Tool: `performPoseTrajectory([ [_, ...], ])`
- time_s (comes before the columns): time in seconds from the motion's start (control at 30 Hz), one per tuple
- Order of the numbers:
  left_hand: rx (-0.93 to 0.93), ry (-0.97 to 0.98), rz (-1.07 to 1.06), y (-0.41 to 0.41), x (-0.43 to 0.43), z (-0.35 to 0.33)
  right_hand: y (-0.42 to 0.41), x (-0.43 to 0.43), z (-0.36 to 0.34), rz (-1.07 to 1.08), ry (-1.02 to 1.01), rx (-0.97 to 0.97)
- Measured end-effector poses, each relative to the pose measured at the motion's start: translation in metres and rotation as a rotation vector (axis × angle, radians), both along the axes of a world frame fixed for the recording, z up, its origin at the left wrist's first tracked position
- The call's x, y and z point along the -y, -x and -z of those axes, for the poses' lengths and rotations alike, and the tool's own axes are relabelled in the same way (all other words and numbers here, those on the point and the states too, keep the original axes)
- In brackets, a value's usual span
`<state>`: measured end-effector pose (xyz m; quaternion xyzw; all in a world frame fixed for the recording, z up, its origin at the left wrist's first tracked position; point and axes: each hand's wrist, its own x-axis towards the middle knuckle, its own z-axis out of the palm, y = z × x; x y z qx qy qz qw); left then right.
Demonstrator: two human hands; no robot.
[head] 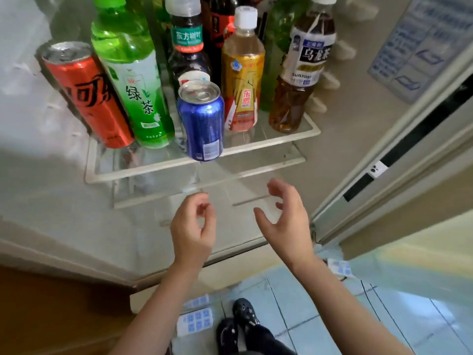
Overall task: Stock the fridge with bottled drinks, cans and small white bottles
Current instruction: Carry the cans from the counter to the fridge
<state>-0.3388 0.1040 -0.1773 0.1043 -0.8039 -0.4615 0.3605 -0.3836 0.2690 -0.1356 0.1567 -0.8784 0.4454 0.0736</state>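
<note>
Both bare forearms reach up from the bottom of the frame toward an open fridge, wrists level, palms turned toward each other. The left hand (pixel 192 226), at centre, has thumb and fingers loosely curled toward one another and holds nothing. The right hand (pixel 289 221), just beside it, is wider, with the fingers bent like a claw and the thumb apart; it is also empty. Neither hand touches a shelf.

Above them, the glass shelf (pixel 256 146) carries the drinks. A blue can (pixel 202 121) stands at the front edge, its base overlapping the white rim in this view. A red cola can (pixel 87 96) stands at the far left, touching a green tea bottle (pixel 133 80). A yellow-labelled bottle (pixel 243 80) is just right of the blue can, and a Suntory oolong tea bottle (pixel 302 73) stands near the right corner. A dark bottle with a green label (pixel 188 44) is behind the blue can.

Bare glass shows at the shelf's front left and front right. A lower glass shelf (pixel 256 172) lies between hands and drinks. The fridge door (pixel 409 124) stands open at the right edge.
</note>
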Motion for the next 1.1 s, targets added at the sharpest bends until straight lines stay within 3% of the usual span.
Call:
performPoseTrajectory([
  [0.13,0.284,0.045,0.33,0.003,-0.044,0.024,-0.032,-0.054,0.025,0.1,-0.07,0.131],
  [0.3,0.669,0.054,0.651,-0.002,-0.103,0.066,-0.097,-0.134,0.073,0.248,-0.153,0.464],
  [0.53,1.108,0.342,0.976,-0.041,-0.198,0.128,-0.258,-0.255,0.144,0.605,-0.181,0.9],
  [0.8,1.38,0.669,1.228,-0.189,-0.348,0.175,-0.507,-0.356,0.183,0.999,0.049,1.201],
  [0.97,1.339,0.875,1.414,-0.311,-0.434,0.177,-0.653,-0.391,0.197,1.224,0.219,1.279],
  [1.1,1.336,1.041,1.577,-0.392,-0.491,0.167,-0.743,-0.401,0.207,1.493,0.533,1.211],
])
